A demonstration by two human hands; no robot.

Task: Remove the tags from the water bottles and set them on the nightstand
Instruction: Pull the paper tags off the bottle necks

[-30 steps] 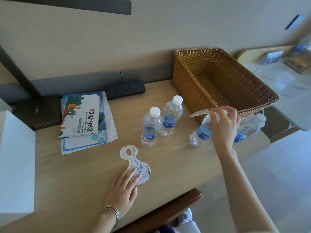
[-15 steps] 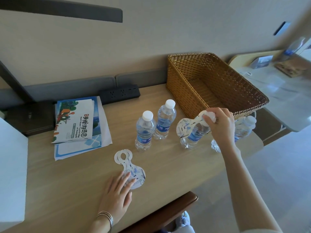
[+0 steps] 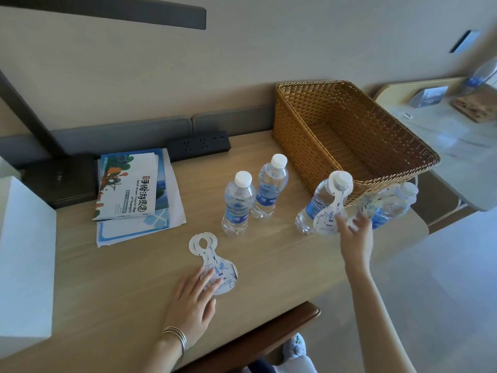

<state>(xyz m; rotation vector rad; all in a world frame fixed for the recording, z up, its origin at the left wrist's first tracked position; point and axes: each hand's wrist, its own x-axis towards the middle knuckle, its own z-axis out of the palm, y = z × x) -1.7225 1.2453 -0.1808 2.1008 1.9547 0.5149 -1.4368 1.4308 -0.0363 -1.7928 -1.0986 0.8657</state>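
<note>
The left hand [image 3: 193, 300] lies flat, fingers straight, pressing the removed tags [image 3: 215, 265] onto the surface [image 3: 121, 286]. The right hand [image 3: 355, 235] meets the lower lobe of the looped tag [image 3: 329, 219] on the leaning third bottle [image 3: 312, 208]; blur hides any pinch. Risk: a sideways pull may topple this bottle against the fourth bottle [image 3: 395, 203] near the surface edge, or tear the ring.

Both arms are bare from hand to elbow. Just left of the wooden chair back [image 3: 255, 337], the wrist of the left hand [image 3: 192, 300] wears a stack of thin silver bangles [image 3: 176, 336]. The right hand [image 3: 356, 235] wears nothing. Beneath the chair back's right end are a pale slipper [image 3: 295, 345] with small blue marks, and pale and dark blue cloth.
</note>
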